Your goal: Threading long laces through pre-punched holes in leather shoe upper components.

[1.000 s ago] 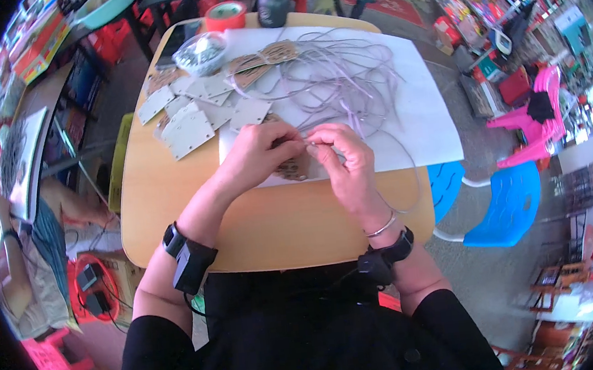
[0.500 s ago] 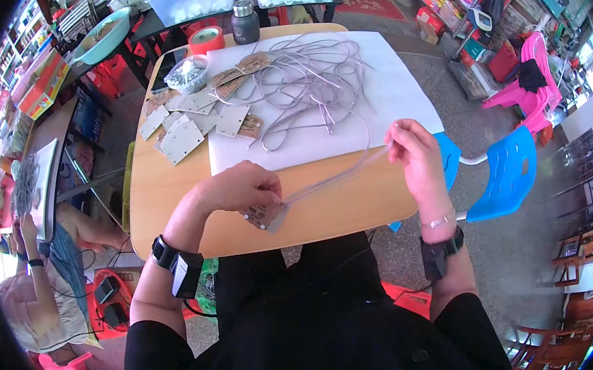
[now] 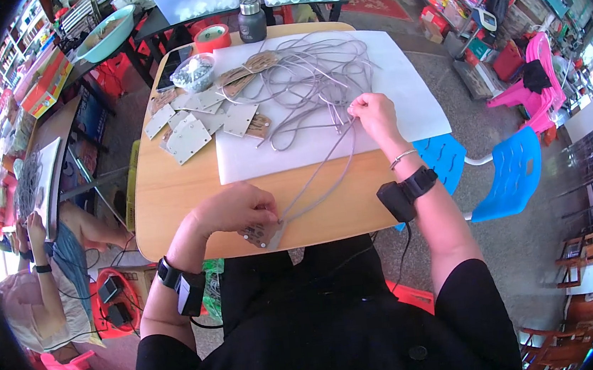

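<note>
My left hand (image 3: 238, 208) is closed on a small flat card (image 3: 264, 236) at the table's near edge. The card's brown face has dark print and white dots at its corners. Two strands of thin grey cord (image 3: 346, 162) run from the card up to my right hand (image 3: 377, 116), whose fingertips pinch them above the white sheet. Beyond lies a loose tangle of the same grey cord (image 3: 314, 76). Several pale square cards (image 3: 189, 140) with dots at their corners are heaped left of it, some with brown faces up.
A clear bowl of small pieces (image 3: 193, 75), a roll of orange tape (image 3: 212, 37) and a dark flask (image 3: 252, 21) stand at the table's far side. The white sheet (image 3: 259, 163) covers much of the table. A blue chair (image 3: 510, 175) is at the right; another person works at the left.
My right hand has moved left and farther from me, over the sheet, with the cord strands now spread into a loop. My left hand with the card has barely moved.
</note>
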Demonstrator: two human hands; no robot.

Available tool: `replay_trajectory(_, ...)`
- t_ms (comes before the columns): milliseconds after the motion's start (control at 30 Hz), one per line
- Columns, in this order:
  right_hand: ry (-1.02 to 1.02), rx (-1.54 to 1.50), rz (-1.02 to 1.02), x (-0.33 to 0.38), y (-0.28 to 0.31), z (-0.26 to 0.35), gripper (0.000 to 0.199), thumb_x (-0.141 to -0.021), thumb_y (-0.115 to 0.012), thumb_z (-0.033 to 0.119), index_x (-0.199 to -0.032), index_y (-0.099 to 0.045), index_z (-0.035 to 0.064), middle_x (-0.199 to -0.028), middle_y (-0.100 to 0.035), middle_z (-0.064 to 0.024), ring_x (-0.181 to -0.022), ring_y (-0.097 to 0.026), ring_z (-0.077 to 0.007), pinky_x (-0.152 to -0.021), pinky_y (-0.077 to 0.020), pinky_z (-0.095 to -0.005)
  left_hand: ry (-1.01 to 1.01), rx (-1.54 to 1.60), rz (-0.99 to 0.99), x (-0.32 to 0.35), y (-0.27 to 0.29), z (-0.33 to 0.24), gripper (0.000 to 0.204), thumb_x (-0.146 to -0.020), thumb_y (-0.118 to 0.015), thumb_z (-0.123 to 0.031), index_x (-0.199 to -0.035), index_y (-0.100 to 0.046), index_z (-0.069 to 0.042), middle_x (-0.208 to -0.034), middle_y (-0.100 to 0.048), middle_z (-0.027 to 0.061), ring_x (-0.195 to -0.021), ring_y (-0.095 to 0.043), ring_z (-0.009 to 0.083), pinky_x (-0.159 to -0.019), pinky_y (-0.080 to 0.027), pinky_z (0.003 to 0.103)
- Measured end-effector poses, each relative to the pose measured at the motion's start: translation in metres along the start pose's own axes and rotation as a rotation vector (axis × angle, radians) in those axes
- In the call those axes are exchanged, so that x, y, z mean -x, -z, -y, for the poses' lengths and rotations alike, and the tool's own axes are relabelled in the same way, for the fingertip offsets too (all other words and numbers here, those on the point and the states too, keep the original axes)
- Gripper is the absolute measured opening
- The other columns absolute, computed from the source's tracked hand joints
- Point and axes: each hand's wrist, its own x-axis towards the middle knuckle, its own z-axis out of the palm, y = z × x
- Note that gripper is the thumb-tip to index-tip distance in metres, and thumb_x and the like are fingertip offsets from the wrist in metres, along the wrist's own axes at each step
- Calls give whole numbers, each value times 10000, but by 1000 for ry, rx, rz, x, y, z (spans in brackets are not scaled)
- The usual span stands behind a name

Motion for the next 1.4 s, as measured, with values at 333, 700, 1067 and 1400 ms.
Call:
replay_trajectory(333, 150, 482, 22, -6, -14, 15, 125, -732, -650, 155, -728, -681, 34, -702, -648, -166, -693, -646, -328, -618, -501, -393, -39, 28, -19, 1, -3, 3, 174, -834, -648, -227, -884, -675, -63, -717, -655, 80, -646, -629, 179, -624, -501, 313)
replay_trajectory(700, -9, -836, 297, 103, 32, 94, 98, -838, -630, 89, -889, -620, 7, -765, -587, 31, -680, -497, -29, -608, -407, -175, -365, 110, -882, -39, -14, -31, 159, -836, -656, -155, -928, -684, -29, -721, -635, 77, -639, -598, 169, -602, -475, 296)
replay_trajectory(1067, 28, -899, 212, 127, 25, 98, 121, -856, -648, 57, -957, -621, -6, -853, -620, -3, -760, -542, -48, -683, -450, -186, -269, 445, -735, -42, -36, -53, 183, -849, -673, -169, -911, -672, 3, -735, -631, 49, -669, -570, 83, -589, -473, 258)
replay_trajectory(1400, 19, -839, 232, 130, 28, 104, 116, -850, -644, 44, -949, -626, -15, -870, -629, -23, -792, -568, -66, -725, -485, -216, -327, 281, -791, -37, -32, -57, 161, -829, -683, -158, -876, -671, -4, -722, -614, 67, -636, -571, 115, -567, -468, 281)
